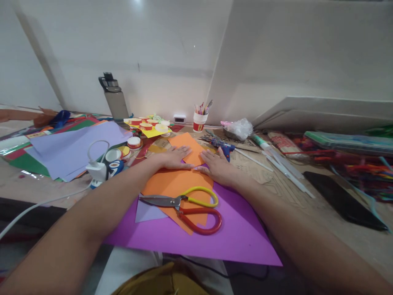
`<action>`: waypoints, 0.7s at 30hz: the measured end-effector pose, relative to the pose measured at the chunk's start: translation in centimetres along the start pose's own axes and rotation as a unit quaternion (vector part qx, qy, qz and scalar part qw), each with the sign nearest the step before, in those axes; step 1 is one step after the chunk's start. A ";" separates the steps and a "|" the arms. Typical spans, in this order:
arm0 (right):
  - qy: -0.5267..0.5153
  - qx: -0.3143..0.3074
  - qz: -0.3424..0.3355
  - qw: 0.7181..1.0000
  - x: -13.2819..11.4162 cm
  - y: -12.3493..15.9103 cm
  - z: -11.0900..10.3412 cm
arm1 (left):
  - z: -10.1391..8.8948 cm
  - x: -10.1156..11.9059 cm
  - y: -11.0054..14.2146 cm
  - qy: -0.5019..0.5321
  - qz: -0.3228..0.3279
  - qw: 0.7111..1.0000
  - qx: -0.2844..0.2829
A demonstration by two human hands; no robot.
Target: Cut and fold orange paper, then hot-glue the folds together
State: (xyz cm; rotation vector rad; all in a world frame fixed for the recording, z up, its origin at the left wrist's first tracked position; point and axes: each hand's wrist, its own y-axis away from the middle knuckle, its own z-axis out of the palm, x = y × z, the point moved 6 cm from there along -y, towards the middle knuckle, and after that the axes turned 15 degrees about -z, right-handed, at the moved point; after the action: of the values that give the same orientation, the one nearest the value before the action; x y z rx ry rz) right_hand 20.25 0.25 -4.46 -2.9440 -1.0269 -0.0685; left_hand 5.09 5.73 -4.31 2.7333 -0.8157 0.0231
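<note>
Your left grip (176, 158) and right grip (217, 165) lay flat and unclenched, fingers extended, grasping nothing, with orange paper (175, 182) beneath them. Nearer you than both grips, yellow-and-red-handled scissors (174, 202) rested on that paper, above a purple sheet (242, 233). A blue glue gun (227, 150) lay just beside your right grip; lavender sheets (80, 145) sat well left of your left.

In my feed, scissors (175, 202) lie on paper sheets (172, 182); behind, a cup (199, 124), with a bottle (117, 105) left; to the right, a glue gun (227, 150), then a phone (340, 198).
</note>
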 end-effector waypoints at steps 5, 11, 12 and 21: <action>-0.037 0.007 -0.014 0.999 -0.1 -0.2 0.1 | -1.4 -0.2 -0.6 0.033 -0.022 0.993 0.108; -0.042 0.016 -0.034 0.998 -0.4 -0.5 0.5 | -1.0 1.0 -1.3 -0.016 -0.022 0.992 0.122; -0.046 0.012 -0.038 0.998 -0.4 -0.5 0.6 | -0.6 1.2 -1.4 -0.022 -0.019 0.994 0.101; -0.056 -0.007 -0.050 0.997 -0.3 -0.3 0.3 | -0.4 1.2 -1.4 -0.022 -0.023 0.998 0.053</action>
State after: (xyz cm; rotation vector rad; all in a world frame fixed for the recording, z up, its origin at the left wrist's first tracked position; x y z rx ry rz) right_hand 19.79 0.33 -4.79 -2.9369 -1.1911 0.0894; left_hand 6.86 6.37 -4.22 2.8617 -0.7837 -0.0025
